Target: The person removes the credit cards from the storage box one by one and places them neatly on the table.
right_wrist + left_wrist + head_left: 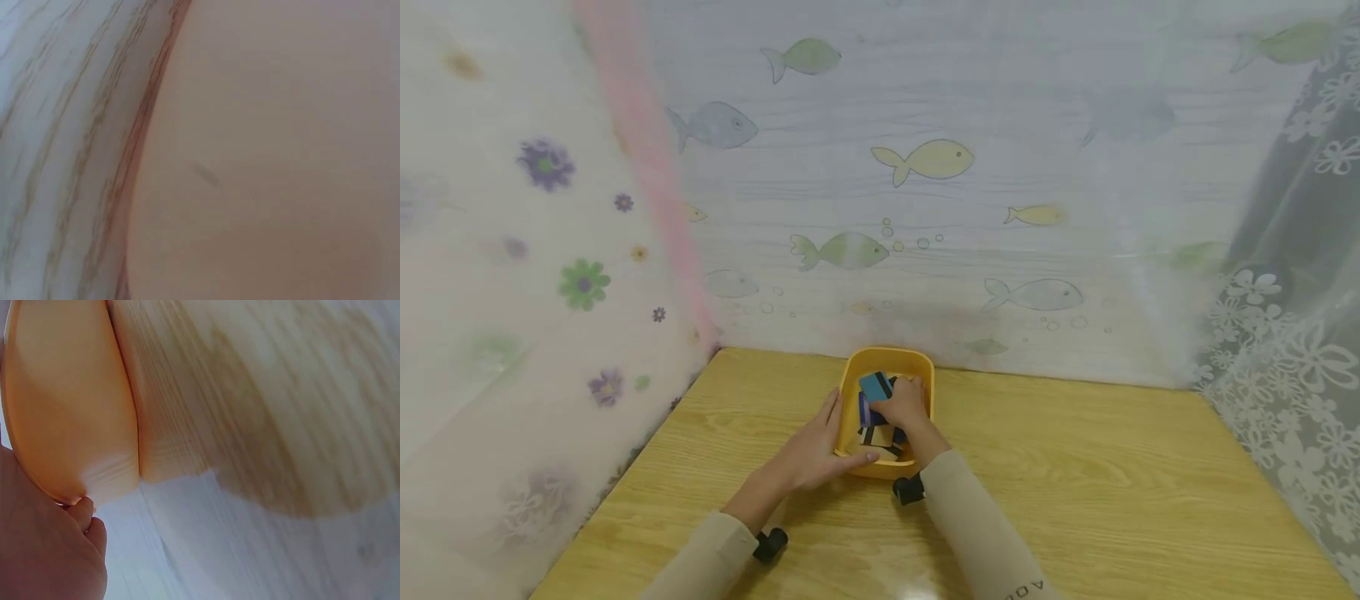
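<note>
The yellow tub (887, 362) sits at center frame on the tabletop (1075, 467), full of small cards. My right hand (904, 404) reaches inside, fingers curled on a blue card (875, 386) to lift it. My left hand (816, 454) lies flat against the tub's wall, fingers straight, steadying it. 1 fish curtain (925, 167) hangs behind.

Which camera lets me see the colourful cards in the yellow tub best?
The head view. It looks down into the yellow tub, so the cards show beside the right hand, which reaches in. The left wrist view shows only the tub's outer wall and the left hand. The right wrist view shows a blurred wall, no cards.
</note>
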Tool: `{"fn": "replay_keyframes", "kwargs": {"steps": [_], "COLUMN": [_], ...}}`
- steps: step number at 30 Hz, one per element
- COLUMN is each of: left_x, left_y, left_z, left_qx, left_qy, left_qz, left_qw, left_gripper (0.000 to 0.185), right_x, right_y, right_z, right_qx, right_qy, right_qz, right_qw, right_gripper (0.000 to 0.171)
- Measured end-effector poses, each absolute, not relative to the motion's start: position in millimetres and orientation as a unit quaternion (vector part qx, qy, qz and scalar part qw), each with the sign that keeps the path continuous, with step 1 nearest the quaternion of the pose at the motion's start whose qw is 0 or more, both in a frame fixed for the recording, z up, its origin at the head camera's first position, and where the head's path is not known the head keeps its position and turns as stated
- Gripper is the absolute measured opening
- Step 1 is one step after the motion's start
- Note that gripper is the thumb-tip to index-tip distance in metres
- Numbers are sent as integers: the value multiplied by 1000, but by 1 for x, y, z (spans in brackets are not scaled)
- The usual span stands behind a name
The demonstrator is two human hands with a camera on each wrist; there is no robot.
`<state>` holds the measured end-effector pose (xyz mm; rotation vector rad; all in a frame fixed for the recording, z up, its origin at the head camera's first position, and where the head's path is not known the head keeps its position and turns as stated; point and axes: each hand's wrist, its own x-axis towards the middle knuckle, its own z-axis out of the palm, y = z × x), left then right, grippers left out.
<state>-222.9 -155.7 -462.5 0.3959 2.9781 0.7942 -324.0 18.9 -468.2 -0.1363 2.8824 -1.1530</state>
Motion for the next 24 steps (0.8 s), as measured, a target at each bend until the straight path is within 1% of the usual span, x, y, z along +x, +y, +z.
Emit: {"fn": "replay_keyframes", "kwargs": {"steps": [5, 13, 19, 24], "left_x": [-224, -225, -225, -224], "left_y": [-156, -156, -156, -154], "left_z": [-463, -463, -463, -462], "left_qx": [127, 122, 120, 119], "left_qy": [959, 958, 957, 957], "left_qz": [253, 257, 262, 264], "left_qw": [23, 28, 28, 25], "left_gripper": [122, 122, 122, 122], "right_x": [-325, -324, -324, -327], "right_y": [19, 20, 20, 21], "right_z": [-467, -465, -465, -466], "right_qx": [-49, -41, -38, -33], "right_qy": [924, 895, 881, 872], "right_qz": [-380, -443, -471, -486], "right_qw": [6, -20, -25, -43], "right_gripper": [47, 35, 31, 30]}}
